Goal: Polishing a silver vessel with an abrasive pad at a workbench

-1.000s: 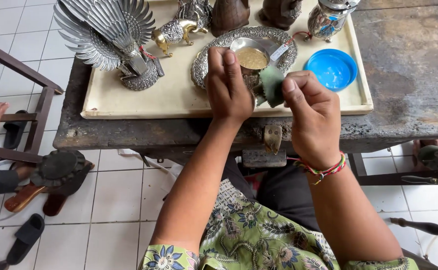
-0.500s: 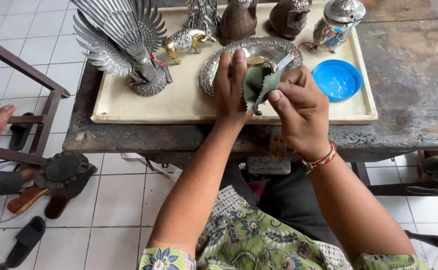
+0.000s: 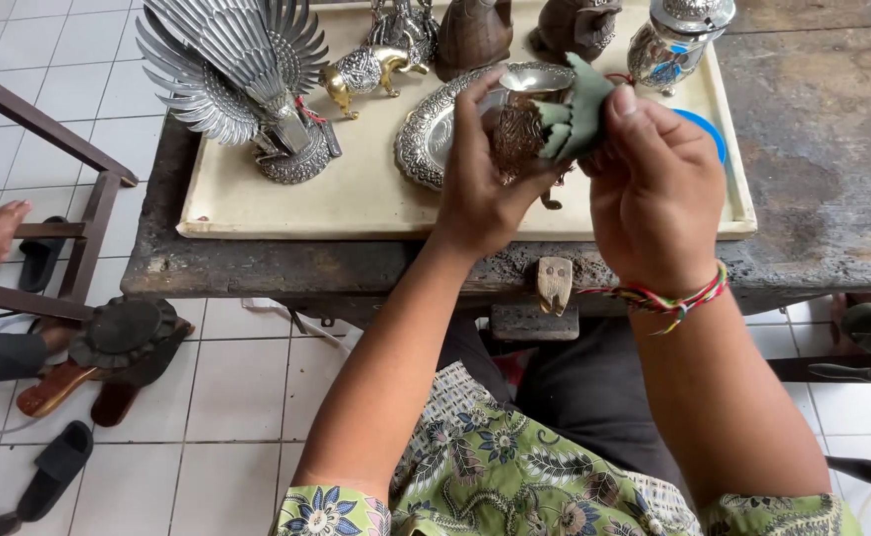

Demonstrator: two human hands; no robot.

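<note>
— Gripping what, from where I watch? My left hand point(image 3: 480, 184), fingers curled, palm turned inward, clasps a small embossed metal cup point(image 3: 527, 119) raised above the cream tray point(image 3: 376, 203).

— And the right? I see my right hand point(image 3: 654, 184), wrist cocked with a braided bracelet point(image 3: 669, 298), pinching a green scouring pad point(image 3: 577, 119) against the cup's rim, just above the oval silver dish point(image 3: 426, 139). A silver bird figure point(image 3: 247, 69) stands at the tray's left end.
</note>
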